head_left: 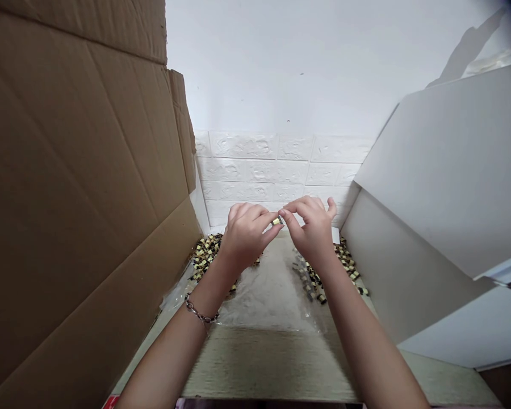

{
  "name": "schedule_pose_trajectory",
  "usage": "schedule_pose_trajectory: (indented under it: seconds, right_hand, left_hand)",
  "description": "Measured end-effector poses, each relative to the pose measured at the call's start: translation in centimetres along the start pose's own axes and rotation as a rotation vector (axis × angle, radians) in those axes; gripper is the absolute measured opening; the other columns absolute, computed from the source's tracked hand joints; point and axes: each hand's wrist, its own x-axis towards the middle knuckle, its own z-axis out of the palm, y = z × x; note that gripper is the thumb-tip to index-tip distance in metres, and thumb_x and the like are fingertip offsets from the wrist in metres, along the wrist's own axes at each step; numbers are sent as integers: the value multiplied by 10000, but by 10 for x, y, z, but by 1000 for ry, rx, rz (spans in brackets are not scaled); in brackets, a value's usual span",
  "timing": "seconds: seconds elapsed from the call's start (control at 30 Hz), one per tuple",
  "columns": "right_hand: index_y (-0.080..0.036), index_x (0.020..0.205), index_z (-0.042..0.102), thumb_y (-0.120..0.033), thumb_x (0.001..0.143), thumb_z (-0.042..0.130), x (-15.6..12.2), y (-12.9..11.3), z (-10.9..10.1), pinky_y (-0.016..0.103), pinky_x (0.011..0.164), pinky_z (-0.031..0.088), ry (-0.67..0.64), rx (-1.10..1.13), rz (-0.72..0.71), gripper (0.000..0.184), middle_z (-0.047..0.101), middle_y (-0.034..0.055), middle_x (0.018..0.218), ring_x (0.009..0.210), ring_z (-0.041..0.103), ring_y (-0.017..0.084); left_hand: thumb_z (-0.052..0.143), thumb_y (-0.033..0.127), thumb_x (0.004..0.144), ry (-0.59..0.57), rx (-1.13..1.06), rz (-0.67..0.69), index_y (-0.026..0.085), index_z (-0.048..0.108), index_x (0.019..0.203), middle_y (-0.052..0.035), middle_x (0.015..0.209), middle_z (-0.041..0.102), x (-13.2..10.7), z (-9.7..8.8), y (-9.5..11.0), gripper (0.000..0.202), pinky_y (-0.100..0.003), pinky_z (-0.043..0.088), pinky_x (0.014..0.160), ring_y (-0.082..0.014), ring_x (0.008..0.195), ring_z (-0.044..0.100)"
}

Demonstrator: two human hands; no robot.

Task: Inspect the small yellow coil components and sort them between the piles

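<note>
Barely visible between fingertips: small yellowish part (276, 221), type unclear, pinched by left hand (244, 234) and right hand (313, 230), both mostly curled, above loose parts piles (206, 255).

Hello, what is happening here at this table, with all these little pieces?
A person holds one small yellowish piece between the fingertips of the left hand and the right hand, above the table. Heaps of similar small pieces lie on clear plastic, a left heap and a right heap. A brown cardboard panel stands at the left, a white panel at the right.
</note>
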Motion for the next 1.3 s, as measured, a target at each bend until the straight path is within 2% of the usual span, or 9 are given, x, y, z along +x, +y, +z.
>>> schedule_pose_trajectory:
  seconds: [0.17,0.4,0.63,0.87,1.03,1.1,1.17,1.3]
  right_hand:
    - [-232,699,566,-297,792,515,-3,2,4,448,968,70,18,-40,-38,125,597,-44,767,822,517,137]
    - [-226,675,561,-307,804,502,-7,1,12,467,967,34,110,-216,-213,163,606,-54,731,791,514,133]
    - [-243,653,573,-261,811,487,-12,-8,16,387,892,150,142,-331,-250,180,571,-57,694,700,472,103]
    - [-228,682,563,-266,818,469,-13,-7,20,368,881,165,82,-291,-254,169,555,-48,677,699,469,110]
    - [-242,704,573,-266,814,474,-14,-17,14,391,919,138,-21,-173,-257,150,580,-46,719,741,493,117]
    - [-251,706,578,-285,817,474,-14,-23,8,397,939,121,-53,-125,-274,156,589,-50,725,746,502,113]
    - [-256,706,584,-293,816,475,-13,-28,0,400,953,114,-29,-96,-265,159,594,-50,721,746,515,112]
    - [-237,703,588,-279,790,514,-7,-31,-17,378,938,196,134,19,-179,122,598,-38,696,703,548,109]
  left_hand:
    - [485,352,788,-20,3,-7,211,612,821,4,714,582,0,-1,-1,193,-289,310,730,-133,713,477]
    - [472,324,793,-47,82,-36,198,600,727,5,689,575,0,1,-4,191,-300,308,765,-141,711,472]
    - [480,289,787,-38,131,-20,199,611,863,-8,735,590,-2,3,-9,177,-322,304,784,-157,739,477]
    - [481,280,784,-25,158,11,198,618,889,-25,738,589,-3,3,-13,192,-324,311,745,-168,730,475]
    - [472,239,780,-39,158,4,180,614,890,-40,736,589,-2,-3,-11,189,-344,311,748,-183,736,478]
    - [471,241,781,-45,99,-50,184,617,886,-43,736,592,0,-6,-11,189,-351,319,736,-186,739,484]
    - [493,264,771,-44,-48,-164,191,627,864,-39,743,602,3,-8,-11,180,-348,337,741,-179,756,500]
    - [575,338,707,-31,-585,-493,172,639,823,-33,810,627,9,-11,-12,212,-296,405,736,-149,786,541]
